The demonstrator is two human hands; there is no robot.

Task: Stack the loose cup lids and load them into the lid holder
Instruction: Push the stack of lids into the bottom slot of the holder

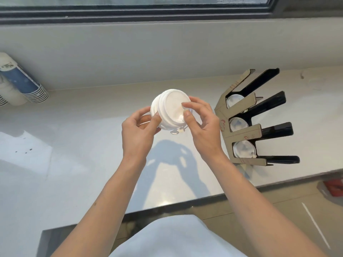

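A short stack of white cup lids (170, 110) is held on its side above the white counter (74, 145), flat face turned toward me. My left hand (138, 129) grips the stack's left side with thumb and fingers. My right hand (202, 125) holds its right rim, thumb and forefinger on the face. The lid holder (239, 125), brown cardboard with black dividers, stands to the right of my hands. It has three slots, and lids (238, 124) show at the bottom of each.
Stacks of blue and white paper cups (24, 84) lie on their sides at the far left by the wall. A window sill runs along the back. The counter's front edge is near my body, and a red item (334, 186) lies on the floor at right.
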